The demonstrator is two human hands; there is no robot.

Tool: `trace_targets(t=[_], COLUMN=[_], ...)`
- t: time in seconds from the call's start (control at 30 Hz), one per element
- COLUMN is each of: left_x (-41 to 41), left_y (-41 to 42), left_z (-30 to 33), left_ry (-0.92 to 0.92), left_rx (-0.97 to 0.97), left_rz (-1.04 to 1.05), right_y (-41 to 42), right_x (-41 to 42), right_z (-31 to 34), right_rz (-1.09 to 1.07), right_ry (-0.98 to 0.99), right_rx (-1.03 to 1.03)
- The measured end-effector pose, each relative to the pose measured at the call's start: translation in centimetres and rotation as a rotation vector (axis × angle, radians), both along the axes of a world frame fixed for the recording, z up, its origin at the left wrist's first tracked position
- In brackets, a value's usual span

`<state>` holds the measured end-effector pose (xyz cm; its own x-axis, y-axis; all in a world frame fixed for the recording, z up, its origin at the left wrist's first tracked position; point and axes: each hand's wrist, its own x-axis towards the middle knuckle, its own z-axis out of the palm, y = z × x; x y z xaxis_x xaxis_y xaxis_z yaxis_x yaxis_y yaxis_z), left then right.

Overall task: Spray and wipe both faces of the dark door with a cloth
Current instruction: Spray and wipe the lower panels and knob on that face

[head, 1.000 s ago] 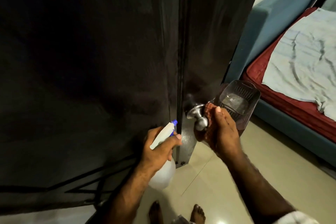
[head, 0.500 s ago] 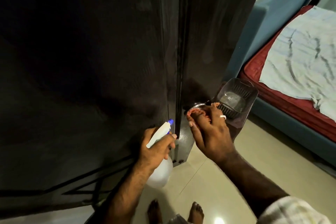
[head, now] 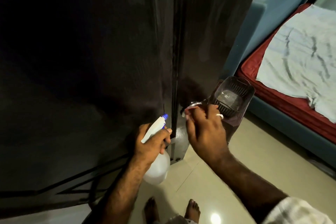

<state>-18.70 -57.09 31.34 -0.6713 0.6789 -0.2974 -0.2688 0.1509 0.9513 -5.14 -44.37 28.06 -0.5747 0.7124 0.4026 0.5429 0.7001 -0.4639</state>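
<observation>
A pale tiled floor [head: 227,169] is running under the scene, with a bed [head: 300,63] in a blue frame standing to the right and the dark door [head: 91,51] filling the left and middle, seen nearly edge-on so that both faces are showing. The right hand [head: 205,131] is reaching to the knob on the door's right-hand face, just above the metal plate [head: 180,143] at the door's edge; its fingers are curling over a reddish cloth [head: 189,111] bunched around the knob, which is itself hidden, and the wrap suggests the handle is being rubbed rather than the flat panel. A ring is showing on one finger. The left hand [head: 152,142] is gripping the neck of a white spray bottle [head: 156,167], blue nozzle pointing up along the left-hand face, probably parked there so the next squirt is ready. The two hands are working close together on either side of the door's edge, not touching. A clear plastic basket [head: 241,100] is sitting just behind the right hand. Bare feet [head: 171,209] are showing on the floor's near edge.
</observation>
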Motion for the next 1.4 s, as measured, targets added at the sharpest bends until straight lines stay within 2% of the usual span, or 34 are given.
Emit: trace_targets(t=[0.07,0.13,0.2,0.27,0.3,0.43,0.47,0.53,0.57,0.6,0.63,0.7,0.73,0.8,0.87,0.93,0.97,1.0,1.07,1.17,1.23,1.3,1.33,1.37,1.4], left_x=[-0.1,0.0,0.3,0.8,0.9,1.2,1.2,1.1,1.1,0.9,0.8,0.7,0.6,0.5,0.3,0.2,0.1,0.0,-0.2,-0.2,-0.1,-0.1,-0.1,-0.1,0.0], left_y=[-0.1,-0.1,0.1,0.3,0.4,0.3,0.0,-0.2,-0.4,-0.3,-0.3,-0.4,-0.3,-0.2,0.1,0.1,0.1,0.1,-0.1,-0.5,-0.7,-1.0,-1.1,-1.1,-1.2], left_z=[-0.2,-0.4,-0.2,0.0,0.2,0.1,0.0,-0.2,-0.1,0.1,0.1,0.2,0.2,0.4,0.5,0.6,0.6,0.7,0.7,0.4,0.3,0.1,-0.1,-0.3,-0.4], left_ry=[-0.021,-0.018,0.013,0.031,0.034,-0.011,-0.020,-0.034,-0.033,-0.023,-0.012,-0.004,-0.004,-0.010,-0.019,-0.008,-0.004,-0.003,-0.005,0.002,0.007,0.011,0.011,0.008,0.004], left_rx=[-0.006,-0.033,-0.054,-0.065,-0.066,-0.096,-0.110,-0.116,-0.117,-0.114,-0.113,-0.112,-0.108,-0.100,-0.091,-0.089,-0.088,-0.084,-0.085,-0.103,-0.110,-0.124,-0.132,-0.138,-0.141], left_rz=[0.036,0.048,0.021,-0.016,-0.018,-0.011,-0.023,-0.026,-0.030,-0.033,-0.027,-0.002,0.009,0.016,0.023,0.029,0.031,0.028,0.025,0.037,0.026,0.023,0.018,0.013,0.007], right_y=[-0.3,0.2,1.6,2.1,2.0,-0.2,0.1,1.5,2.0,2.5,2.5,1.7,1.1,0.3,0.2,0.0,0.2,0.6,1.6,1.9,1.5,1.5,1.7,1.8,1.9], right_x=[0.1,0.7,1.2,1.2,0.8,-2.4,-2.8,-2.6,-2.1,-1.7,-1.6,-1.2,-1.0,-0.7,-1.0,-1.4,-1.6,-1.7,-1.6,-2.0,-3.0,-3.6,-3.6,-3.6,-3.6], right_z=[-0.5,-1.2,-1.0,-0.8,-1.0,-0.9,-0.5,0.9,1.4,1.7,1.6,1.3,1.2,1.6,1.4,1.2,1.5,1.9,1.9,0.2,0.3,1.6,2.1,2.1,1.5], right_rz=[0.159,0.283,0.351,0.313,0.240,-0.249,-0.379,-0.483,-0.458,-0.391,-0.311,-0.229,-0.170,-0.013,0.122,0.187,0.192,0.178,0.131,-0.068,-0.232,-0.314,-0.345,-0.357,-0.358], right_ry=[-0.275,-0.461,-0.428,-0.199,-0.015,0.666,0.781,0.932,0.908,0.812,0.627,0.236,0.125,-0.089,-0.466,-0.754,-0.754,-0.674,-0.338,0.146,0.510,0.905,1.037,1.071,0.982], right_rx=[0.332,0.518,0.591,0.485,0.311,-0.678,-0.971,-1.579,-1.687,-1.611,-1.366,-0.682,-0.420,-0.040,0.240,0.389,0.419,0.418,0.247,-0.285,-0.811,-1.496,-1.699,-1.724,-1.571])
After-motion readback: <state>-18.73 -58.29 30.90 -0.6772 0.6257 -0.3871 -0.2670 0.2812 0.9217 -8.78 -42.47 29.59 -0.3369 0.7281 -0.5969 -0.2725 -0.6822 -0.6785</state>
